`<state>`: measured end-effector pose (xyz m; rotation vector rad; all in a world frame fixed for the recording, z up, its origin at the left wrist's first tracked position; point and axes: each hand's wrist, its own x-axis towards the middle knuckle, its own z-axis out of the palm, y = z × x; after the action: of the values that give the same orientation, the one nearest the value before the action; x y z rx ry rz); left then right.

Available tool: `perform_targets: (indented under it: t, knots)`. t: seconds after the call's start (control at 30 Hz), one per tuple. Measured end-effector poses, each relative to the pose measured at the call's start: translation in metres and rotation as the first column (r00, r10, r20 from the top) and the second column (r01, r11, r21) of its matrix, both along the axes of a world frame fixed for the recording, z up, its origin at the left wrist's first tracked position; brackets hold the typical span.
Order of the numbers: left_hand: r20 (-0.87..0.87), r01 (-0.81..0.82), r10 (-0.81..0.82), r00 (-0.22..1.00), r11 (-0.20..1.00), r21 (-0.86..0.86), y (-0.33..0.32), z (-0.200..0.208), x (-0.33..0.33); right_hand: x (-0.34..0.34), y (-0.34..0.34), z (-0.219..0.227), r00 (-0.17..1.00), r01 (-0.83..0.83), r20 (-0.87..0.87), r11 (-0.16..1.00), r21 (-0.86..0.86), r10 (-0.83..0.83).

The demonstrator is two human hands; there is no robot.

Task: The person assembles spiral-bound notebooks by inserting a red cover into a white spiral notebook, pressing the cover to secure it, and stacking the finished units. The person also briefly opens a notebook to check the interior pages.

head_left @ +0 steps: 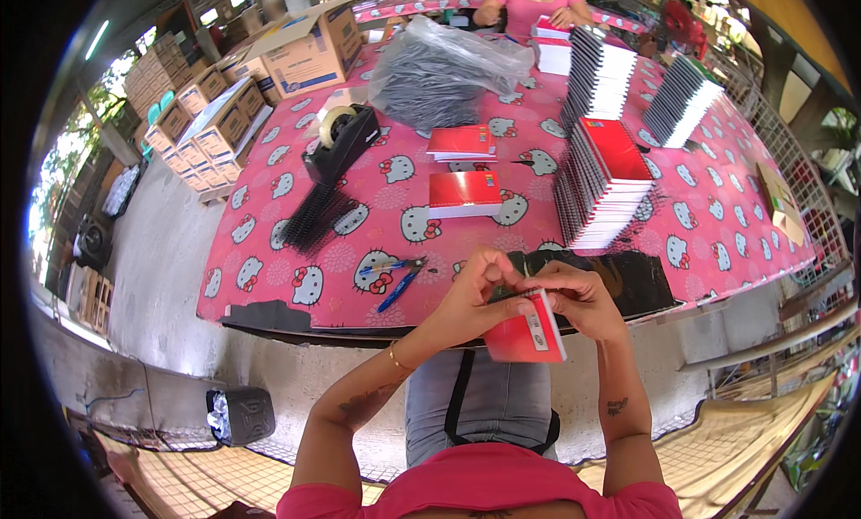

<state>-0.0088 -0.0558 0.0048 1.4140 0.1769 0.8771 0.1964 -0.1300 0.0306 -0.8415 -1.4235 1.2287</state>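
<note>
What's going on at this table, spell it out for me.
A person holds a small red notebook in both hands, left hand and right hand meeting at its upper edge, by the near side of the pink table. Blue-handled pliers lie to the left. Farther in are more red notebooks, with a tall stack to the right. Across the table, a co-worker in pink is beside another pile.

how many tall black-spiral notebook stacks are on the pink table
3: a red-topped stack, a white-paged stack directly behind it, and another white-paged stack farther right. The far pile's binding is unclear; others may be hidden.
</note>
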Motion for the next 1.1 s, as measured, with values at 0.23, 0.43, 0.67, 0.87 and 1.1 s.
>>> perform_targets:
  t: [0.23,0.43,0.67,0.87,1.1]
  knots:
    - [-0.322,-0.318,0.687,0.652,0.633,0.706,0.033,-0.004,-0.059,-0.017,0.008,0.005,0.975,0.185,0.087,0.966,0.181,-0.203]
    - [-0.23,-0.092,0.913,0.337,0.275,0.957,0.041,-0.042,-0.126,-0.042,0.019,-0.013,0.543,0.304,0.567,0.774,0.556,-0.62]
    - [-0.347,-0.345,0.183,0.92,0.798,-0.494,-0.02,-0.023,-0.074,-0.063,0.025,-0.025,0.376,0.303,0.635,0.737,0.604,-0.675]
    - [-0.216,-0.16,0.007,0.976,0.696,-0.7,-0.026,-0.022,-0.055,-0.062,0.023,-0.02,0.421,0.312,0.663,0.785,0.536,-0.62]
    - [-0.258,-0.207,0.026,0.966,0.68,-0.703,-0.028,-0.018,-0.053,-0.061,0.025,-0.027,0.42,0.323,0.635,0.761,0.562,-0.648]
